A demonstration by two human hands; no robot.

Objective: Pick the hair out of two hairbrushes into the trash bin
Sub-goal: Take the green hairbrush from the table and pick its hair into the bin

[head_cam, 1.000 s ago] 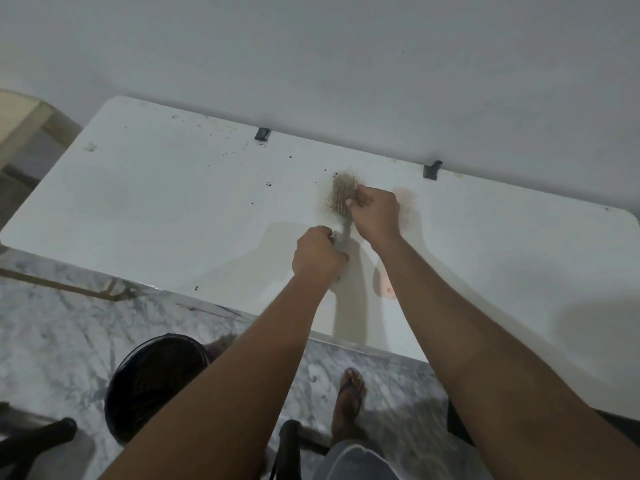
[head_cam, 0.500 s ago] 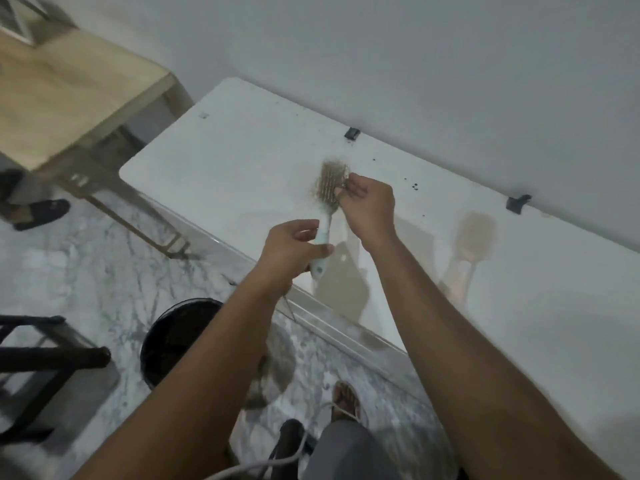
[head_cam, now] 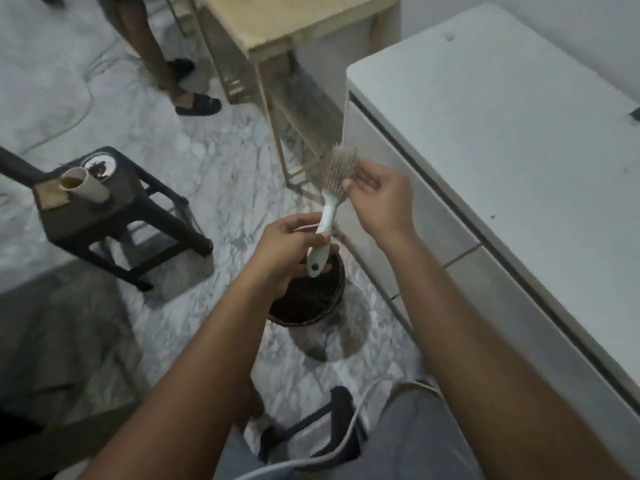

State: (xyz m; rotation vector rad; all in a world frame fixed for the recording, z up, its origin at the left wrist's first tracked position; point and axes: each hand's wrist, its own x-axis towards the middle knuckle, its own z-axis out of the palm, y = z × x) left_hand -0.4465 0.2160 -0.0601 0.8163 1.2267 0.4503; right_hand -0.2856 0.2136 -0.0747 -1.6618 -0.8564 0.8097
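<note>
Above the trash bin [head_cam: 308,299] the left hand [head_cam: 287,249] is clamped on the handle of the hairbrush [head_cam: 330,206], bristles up, presumably so loosened hair drops straight in. Right hand [head_cam: 377,199] is at the bristle head, fingertips [head_cam: 348,183] pinched together on the hair, it seems. Marble floor [head_cam: 221,168] below, white table [head_cam: 502,140] alongside right, black stool [head_cam: 114,216] well off left.
</note>
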